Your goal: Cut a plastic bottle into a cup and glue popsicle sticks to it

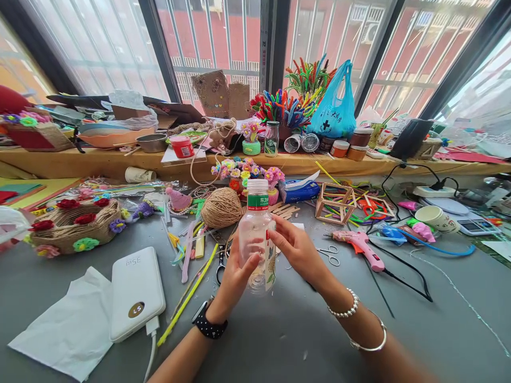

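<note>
Clear bottle (pixel 263 255) is upright between both hands: left hand (pixel 232 270) wrapped round it, right hand (pixel 296 249) with fingers bent against the other side, can't tell if they're really gripping. Twine basket (pixel 96 227) trimmed with flowers is off left, paper cup (pixel 434 217) tipped over at right. Twine ball (pixel 222 207) is just behind the bottle, glue gun (pixel 365 247) near the right forearm. Grey tabletop (pixel 287 343) spreads toward the near side, ledge (pixel 179 170) along the back.

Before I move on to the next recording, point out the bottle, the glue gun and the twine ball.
Bottle (pixel 258 234): head view, on its clear wall.
Glue gun (pixel 361 242): head view, on its body.
Twine ball (pixel 221 207): head view, on its wound front.
</note>
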The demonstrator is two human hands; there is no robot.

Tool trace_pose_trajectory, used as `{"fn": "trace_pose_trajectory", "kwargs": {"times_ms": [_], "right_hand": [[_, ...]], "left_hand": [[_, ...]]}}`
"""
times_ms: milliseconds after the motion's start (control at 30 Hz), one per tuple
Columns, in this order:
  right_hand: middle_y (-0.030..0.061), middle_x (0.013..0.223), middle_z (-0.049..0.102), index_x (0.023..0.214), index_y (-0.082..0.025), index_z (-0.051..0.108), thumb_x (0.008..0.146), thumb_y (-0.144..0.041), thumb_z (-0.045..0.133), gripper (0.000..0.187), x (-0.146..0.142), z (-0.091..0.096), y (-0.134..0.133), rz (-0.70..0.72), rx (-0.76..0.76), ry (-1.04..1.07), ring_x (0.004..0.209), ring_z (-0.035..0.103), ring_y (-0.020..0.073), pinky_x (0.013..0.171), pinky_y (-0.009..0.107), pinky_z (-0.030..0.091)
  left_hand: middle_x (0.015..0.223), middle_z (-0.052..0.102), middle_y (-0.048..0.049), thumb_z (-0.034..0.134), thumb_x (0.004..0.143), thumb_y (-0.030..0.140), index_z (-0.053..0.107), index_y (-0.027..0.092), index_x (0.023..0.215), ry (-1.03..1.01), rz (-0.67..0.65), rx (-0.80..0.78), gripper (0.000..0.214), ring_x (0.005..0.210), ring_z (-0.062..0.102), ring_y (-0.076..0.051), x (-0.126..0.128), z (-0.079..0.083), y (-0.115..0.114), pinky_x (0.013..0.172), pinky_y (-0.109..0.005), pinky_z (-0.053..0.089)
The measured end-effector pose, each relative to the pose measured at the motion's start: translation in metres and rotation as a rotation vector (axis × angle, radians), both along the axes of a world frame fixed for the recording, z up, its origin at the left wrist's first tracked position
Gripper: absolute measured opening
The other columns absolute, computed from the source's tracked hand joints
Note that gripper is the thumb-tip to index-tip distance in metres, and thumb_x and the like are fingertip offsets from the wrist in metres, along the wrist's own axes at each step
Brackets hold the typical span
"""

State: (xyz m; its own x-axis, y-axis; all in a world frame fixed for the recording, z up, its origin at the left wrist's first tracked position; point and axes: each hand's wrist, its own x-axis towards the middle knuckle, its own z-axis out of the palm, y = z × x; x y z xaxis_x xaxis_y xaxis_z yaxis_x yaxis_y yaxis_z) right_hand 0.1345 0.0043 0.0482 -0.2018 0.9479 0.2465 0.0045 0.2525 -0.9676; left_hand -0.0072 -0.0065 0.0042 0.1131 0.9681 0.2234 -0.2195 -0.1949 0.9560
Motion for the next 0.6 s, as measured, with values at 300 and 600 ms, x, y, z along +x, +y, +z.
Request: {"fn": "trace_pose_trajectory", "kwargs": {"times_ms": [300, 600], "right_hand": [[0.003, 0.115, 0.058, 0.121, -0.023, 0.047, 0.078, -0.035, 0.052, 0.045, 0.003, 0.01, -0.002, 0.145, 0.033, 0.014, 0.105, 0.053, 0.0204, 0.088, 0.034, 0.043], [0.0007, 0.112, 0.059, 0.126, -0.025, 0.042, 0.081, -0.032, 0.046, 0.045, 0.01, 0.012, 0.0, 0.221, 0.11, -0.078, 0.102, 0.055, 0.0188, 0.088, 0.033, 0.043]], "left_hand": [[0.105, 0.053, -0.0067, 0.058, 0.072, 0.037, 0.025, 0.025, 0.13, 0.129, 0.096, 0.132, 0.067, 0.084, 0.054, -0.016, 0.001, -0.006, -0.002, 0.074, -0.031, 0.045], [0.103, 0.053, -0.0066, 0.059, 0.071, 0.039, 0.028, 0.024, 0.13, 0.107, 0.159, 0.147, 0.068, 0.081, 0.053, -0.016, 0.004, -0.004, -0.005, 0.072, -0.031, 0.044]]}}
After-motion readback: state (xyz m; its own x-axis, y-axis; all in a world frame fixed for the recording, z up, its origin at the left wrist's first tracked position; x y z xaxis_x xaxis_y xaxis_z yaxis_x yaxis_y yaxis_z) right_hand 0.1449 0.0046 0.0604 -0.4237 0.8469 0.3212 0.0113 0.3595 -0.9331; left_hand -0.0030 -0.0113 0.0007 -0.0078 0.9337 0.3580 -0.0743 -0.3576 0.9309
